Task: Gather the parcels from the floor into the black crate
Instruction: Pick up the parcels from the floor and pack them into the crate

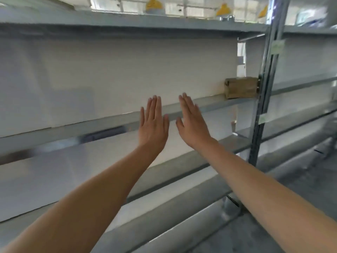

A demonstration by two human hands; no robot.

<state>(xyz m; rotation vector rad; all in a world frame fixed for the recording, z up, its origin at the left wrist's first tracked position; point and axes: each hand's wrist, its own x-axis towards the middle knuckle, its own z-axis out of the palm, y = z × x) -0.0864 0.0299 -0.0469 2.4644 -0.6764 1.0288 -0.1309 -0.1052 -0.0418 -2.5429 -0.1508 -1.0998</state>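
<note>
Both my arms are stretched out in front of me toward a metal shelving rack. My left hand (153, 123) is held flat with straight fingers, back toward me, holding nothing. My right hand (193, 121) is beside it, also flat with straight fingers and empty. The two hands are a little apart, in front of the edge of a middle shelf (91, 130). No black crate and no parcels on the floor are in view.
A brown cardboard box (240, 87) sits on the middle shelf at the right, next to the grey upright post (262, 106). Large white panels fill the shelves behind my hands. Grey floor (273, 234) shows at the lower right.
</note>
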